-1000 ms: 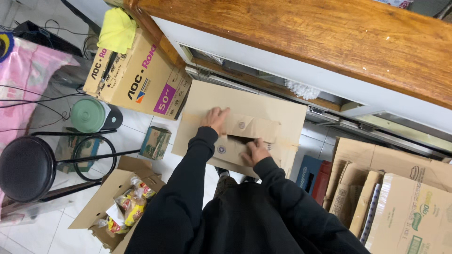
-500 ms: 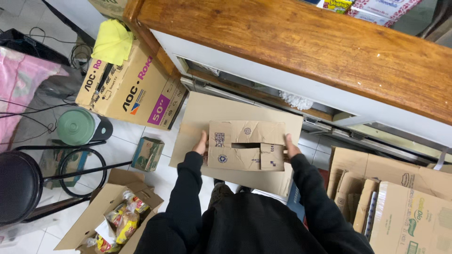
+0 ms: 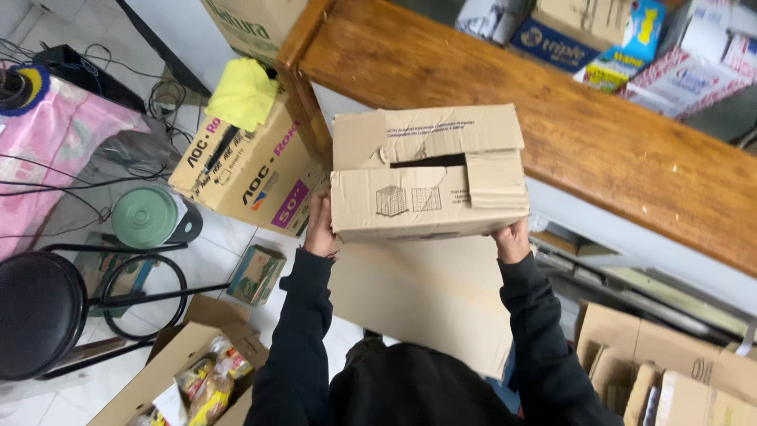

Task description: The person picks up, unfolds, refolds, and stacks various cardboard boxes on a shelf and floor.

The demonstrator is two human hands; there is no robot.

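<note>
Box: one cardboard box [image 3: 428,173], raised before the wooden counter [image 3: 568,134].
Grip: left hand [image 3: 320,229] and right hand [image 3: 512,240] clasp its sides.
Nearby: one yellow cloth [image 3: 243,93], one black stool [image 3: 39,312].

Brown cardboard box [image 3: 428,173] held level in air, top flaps shut (one flap torn, gap showing).

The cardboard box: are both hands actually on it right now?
Touching. The head view shows the left hand pressed against one side of the cardboard box and the right hand gripping its opposite lower corner.
</note>
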